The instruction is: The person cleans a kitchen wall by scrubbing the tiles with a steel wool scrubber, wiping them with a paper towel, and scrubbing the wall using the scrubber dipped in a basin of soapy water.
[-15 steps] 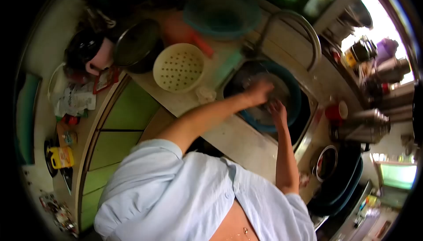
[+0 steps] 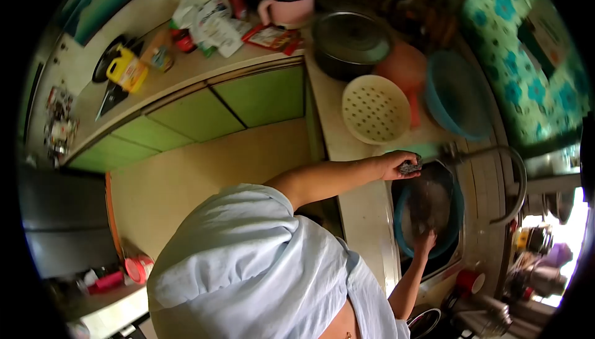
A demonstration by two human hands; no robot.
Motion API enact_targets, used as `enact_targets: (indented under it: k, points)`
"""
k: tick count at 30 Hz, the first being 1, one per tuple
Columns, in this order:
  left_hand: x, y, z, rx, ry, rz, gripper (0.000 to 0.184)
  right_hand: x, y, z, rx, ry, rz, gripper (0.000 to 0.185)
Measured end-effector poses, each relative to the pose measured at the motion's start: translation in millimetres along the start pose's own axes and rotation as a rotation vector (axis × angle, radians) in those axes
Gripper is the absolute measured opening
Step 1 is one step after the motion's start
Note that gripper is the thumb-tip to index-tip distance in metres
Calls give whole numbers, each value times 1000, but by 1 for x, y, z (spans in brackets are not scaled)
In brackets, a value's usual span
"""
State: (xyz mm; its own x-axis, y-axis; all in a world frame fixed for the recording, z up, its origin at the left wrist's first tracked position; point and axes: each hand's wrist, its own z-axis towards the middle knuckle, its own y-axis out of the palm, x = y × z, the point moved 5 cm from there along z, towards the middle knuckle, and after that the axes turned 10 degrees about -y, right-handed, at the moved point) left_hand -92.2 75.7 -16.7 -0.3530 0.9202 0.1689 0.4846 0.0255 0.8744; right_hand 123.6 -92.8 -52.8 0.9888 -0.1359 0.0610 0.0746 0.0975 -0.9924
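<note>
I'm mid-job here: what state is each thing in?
Blue basin: apparently holding murky water
Left hand: closed, gripping
Dark pad: in that hand's grip
Right hand: at the basin, grip unclear
Pot: lidded
Colander: open side up
Tap: no stream visible
Cupboard doors: shut

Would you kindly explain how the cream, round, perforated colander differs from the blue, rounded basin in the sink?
The cream, round, perforated colander is pale and dotted with dark holes, while the blue, rounded basin holds what looks like cloudy water. The colander stands on the counter; the basin sits in the sink. No hand touches the colander, whereas the person's right hand is at the basin. Both have rounded outlines.
</note>
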Motion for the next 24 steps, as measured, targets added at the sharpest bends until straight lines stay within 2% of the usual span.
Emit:
enact_targets:
  k: [2, 4, 6, 7, 9, 10, 12, 14, 15, 16, 17, 18, 19, 21, 22, 24]
  points:
    - [24, -22, -29, -40, 67, -80, 24, 16, 23, 8, -102, -2, 596, 32]
    - [50, -48, -66, -72, 141, -162, 25, 2, -1, 8, -84, 339, 1358, 37]
    - [77, -73, -110, -144, 266, -256, 29, -9, -11, 23, 40, 174, 1002, 37]
    - [93, -94, -127, -118, 297, -270, 29, -8, -6, 14, 28, 146, 1003, 37]
    - [127, -130, -176, -67, 458, -329, 29, -16, -4, 23, 181, -224, 232, 32]
    - [137, -156, -203, -30, 535, -372, 29, -33, -17, 27, 156, -55, 282, 31]
    - [162, -204, -264, -115, 611, -455, 28, -94, -47, 44, 75, -53, 424, 30]
    - [176, -251, -333, 4, 713, -557, 26, -136, -21, 72, 149, -93, 846, 28]
    - [178, -272, -367, 13, 761, -582, 25, -181, -27, 81, -1, 155, 1235, 25]
    - [186, -293, -406, 20, 819, -599, 24, -233, -34, 96, -48, 64, 1416, 26]
    - [186, -321, -445, -10, 866, -563, 22, -294, -47, 101, -121, 117, 1526, 27]
    - [188, -347, -480, -42, 917, -517, 20, -356, -66, 109, -198, -25, 1557, 28]
    - [189, -367, -521, 14, 1006, -559, 18, -414, -76, 120, -242, -100, 1617, 30]
    - [176, -407, -594, 118, 1171, -614, 17, -533, -108, 121, -378, -182, 1714, 33]
    - [171, -428, -628, 154, 1257, -620, 16, -579, -88, 144, -554, -376, 1868, 32]
    - [153, -465, -690, 158, 1290, -619, 16, -693, -116, 134, -678, -361, 1842, 26]
